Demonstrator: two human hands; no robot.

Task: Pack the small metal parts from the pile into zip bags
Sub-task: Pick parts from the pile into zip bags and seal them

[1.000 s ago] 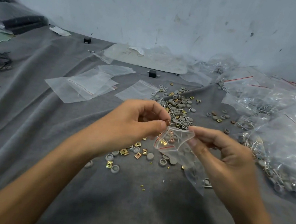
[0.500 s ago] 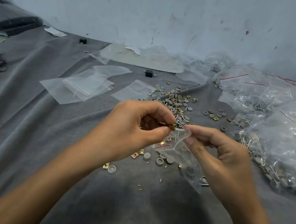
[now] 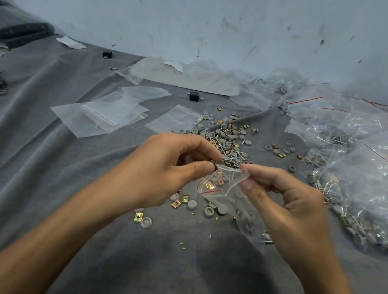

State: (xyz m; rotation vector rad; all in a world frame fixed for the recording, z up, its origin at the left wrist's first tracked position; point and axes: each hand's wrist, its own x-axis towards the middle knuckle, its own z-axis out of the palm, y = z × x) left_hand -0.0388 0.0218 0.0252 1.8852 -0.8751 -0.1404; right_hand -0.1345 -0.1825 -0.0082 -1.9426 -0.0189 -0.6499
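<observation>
Brass part (image 3: pixel 215 166) is arriving at the mouth of the zip bag (image 3: pixel 222 187), now gaping wider than before. The left hand (image 3: pixel 168 168) fingers are pinching it and the right hand (image 3: pixel 286 203) fingers are gripping the rim above the pile (image 3: pixel 229 136), readying the drop.

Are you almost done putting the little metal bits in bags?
Not nearly. Some filled bags lie on the right. The right hand holds a zip bag open, the left hand pinches a brass part at its mouth. The pile and empty bags wait behind.
</observation>
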